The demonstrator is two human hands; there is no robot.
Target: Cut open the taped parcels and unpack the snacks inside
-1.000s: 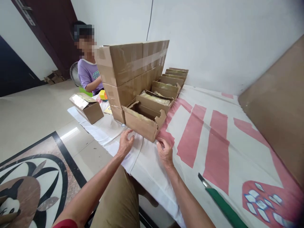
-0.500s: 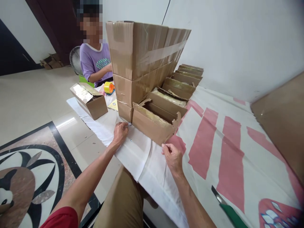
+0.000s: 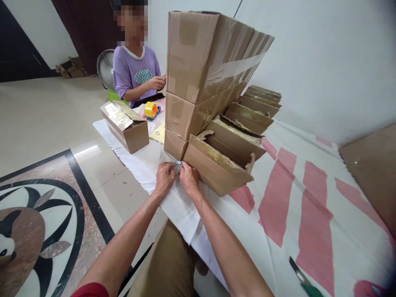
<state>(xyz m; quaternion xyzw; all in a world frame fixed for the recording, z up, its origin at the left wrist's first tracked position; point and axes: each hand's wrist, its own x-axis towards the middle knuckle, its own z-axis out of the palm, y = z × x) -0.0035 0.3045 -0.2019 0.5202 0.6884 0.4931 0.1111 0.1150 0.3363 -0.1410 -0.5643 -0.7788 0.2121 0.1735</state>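
A small flat pale piece with a dark edge (image 3: 178, 163) is held between my two hands, just above the white cloth; its kind is too small to make out. My left hand (image 3: 165, 178) pinches its left end with thumb and forefinger. From the other side, the fingertips of my right hand (image 3: 189, 178) close on its right end. Right behind the hands stand the stacked cardboard boxes (image 3: 182, 62). An open-topped cardboard box (image 3: 216, 167) with torn flaps sits close beside my right hand. A tiny bluish speck (image 3: 180, 186) lies on the cloth between my wrists.
A person in a purple shirt (image 3: 136, 66) sits across the table, hands together. Left of the stack are a closed cardboard box (image 3: 136, 137) and a yellow tape roll (image 3: 151, 110). More open boxes (image 3: 252, 115) line the wall. A green-handled knife (image 3: 305, 278) lies at the lower right.
My right hand has moved left from below the open box's corner to meet my left hand at the small piece. The view has shifted, and the other person's hands have come into sight.
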